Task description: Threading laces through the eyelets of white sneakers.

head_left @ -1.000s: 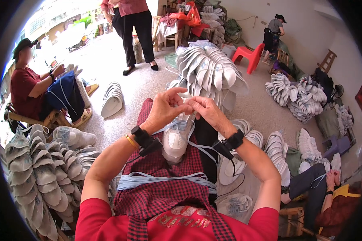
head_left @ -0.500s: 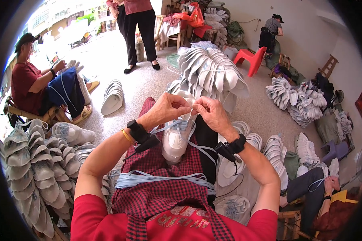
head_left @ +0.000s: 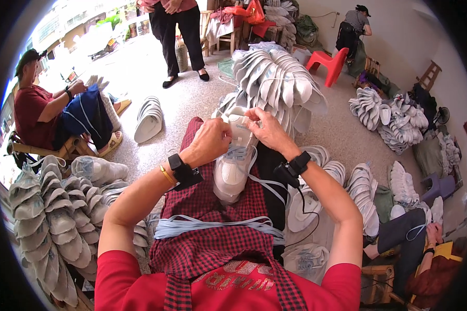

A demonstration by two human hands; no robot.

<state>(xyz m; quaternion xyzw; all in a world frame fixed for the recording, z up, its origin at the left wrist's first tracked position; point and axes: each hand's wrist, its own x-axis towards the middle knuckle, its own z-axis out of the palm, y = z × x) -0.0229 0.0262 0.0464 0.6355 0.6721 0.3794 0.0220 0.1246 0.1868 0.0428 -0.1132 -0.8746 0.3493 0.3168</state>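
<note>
A white shoe point(head_left: 232, 173) lies on my lap, toe toward me, with light blue lace across its front. My left hand point(head_left: 211, 139) is closed at the shoe's left side, fingers curled; what they hold, if anything, is too small to make out. At the opening, my right hand point(head_left: 269, 132) has bent fingers and thumb gripping the shoe's right edge. A loose light blue shoelace point(head_left: 269, 186) trails from the shoe's right side. Across my checked apron point(head_left: 213, 249) lies a bundle of light blue laces point(head_left: 218, 227).
Stacked shoe uppers point(head_left: 52, 207) stand at my left, with another tall pile point(head_left: 275, 78) ahead. More white shoes point(head_left: 301, 207) lie to my right. One person sits at left point(head_left: 41, 109), one at lower right point(head_left: 425, 259); others stand farther back. A red chair point(head_left: 329, 66) stands beyond.
My hands have come apart from their meeting point over the shoe. The left moved back and left, the right up to the shoe's opening edge. The view has shifted slightly.
</note>
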